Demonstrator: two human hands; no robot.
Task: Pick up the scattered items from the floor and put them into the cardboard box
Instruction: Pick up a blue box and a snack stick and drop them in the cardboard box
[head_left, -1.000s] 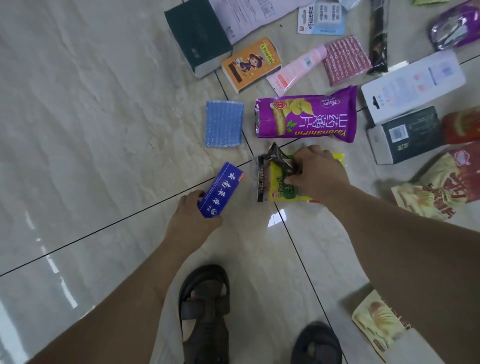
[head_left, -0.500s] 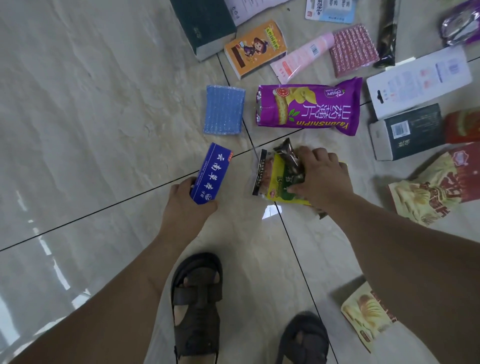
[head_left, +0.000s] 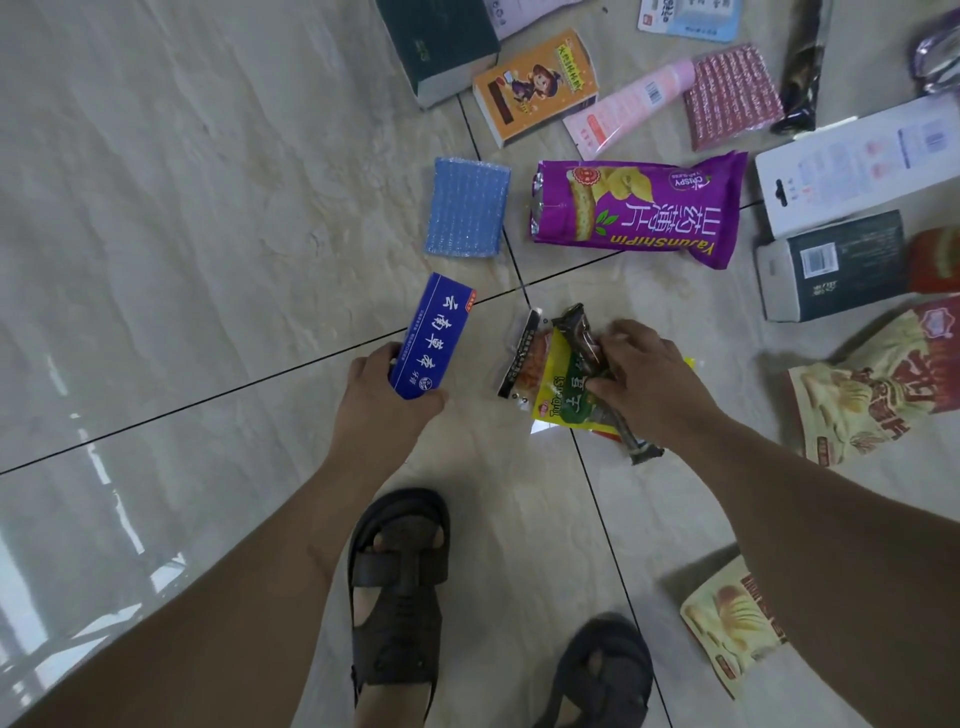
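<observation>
The left hand (head_left: 382, 410) is gripping the long blue cardboard carton with white lettering (head_left: 435, 345) by its near end, thumb on one side and fingers curling round the other; most of the carton is projecting past the hand. The right hand (head_left: 649, 382) is clasping a bundle of three snack packs: a yellow-and-green foil packet (head_left: 563, 397), a dark brown slim wrapper (head_left: 584, 338) lying across it, and a clear packet with orange contents and a black edge strip (head_left: 524, 358) at the left of the stack; fingers are curling over the top, thumb pressing at the near side.

Risks, as judged: the bundle is looking the weaker hold; slick film layers may be sliding against one another, and the clear packet, sitting at the outer edge, is likely to slip out first; the brown wrapper's tail (head_left: 636, 452) is hanging free under the wrist and may be snagging. The carton, held at one end only, may be pivoting and dropping if the grip loosens.

The cardboard box is not in view, so the carry path cannot be judged.

Surroundings: a blue bubble-wrap pad (head_left: 466, 208) and a purple crisps bag (head_left: 639, 208) are lying just beyond the hands; a tan-and-red snack pouch (head_left: 878, 384) is lying to the right, a second pouch (head_left: 727, 629) partly under the right forearm; dark sandals (head_left: 400, 597) are standing on the glossy tiled floor (head_left: 182, 234); loose packs near the feet could be getting stepped on when turning.
</observation>
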